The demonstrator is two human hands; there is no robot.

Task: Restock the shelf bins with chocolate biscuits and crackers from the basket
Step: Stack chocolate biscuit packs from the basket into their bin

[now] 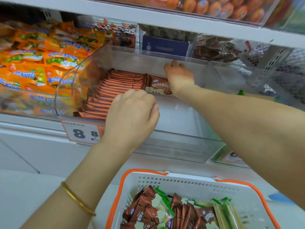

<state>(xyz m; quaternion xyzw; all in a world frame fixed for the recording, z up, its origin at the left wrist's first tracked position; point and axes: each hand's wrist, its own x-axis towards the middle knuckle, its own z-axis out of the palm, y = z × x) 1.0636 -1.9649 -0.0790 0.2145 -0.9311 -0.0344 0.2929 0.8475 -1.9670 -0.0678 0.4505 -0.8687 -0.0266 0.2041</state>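
Note:
A clear shelf bin (178, 147) holds a row of brown chocolate biscuit packets (118, 86) standing on edge along its left side. My left hand (132, 116) rests on the near part of that row, fingers bent loosely downward. My right hand (179, 78) reaches deep into the bin and holds the right end of one chocolate biscuit packet (157, 85), whose printed face shows, at the far end of the row. Below stands a white basket (181, 180) with orange handles. It contains more brown biscuit packets (145, 210) and green-edged cracker packets (222, 212).
The right half of the bin shows bare white floor. A neighbouring bin of orange snack bags (49, 63) sits to the left, and another clear bin (247, 83) to the right. A price tag (80, 133) hangs on the front, and a shelf (148, 15) runs close overhead.

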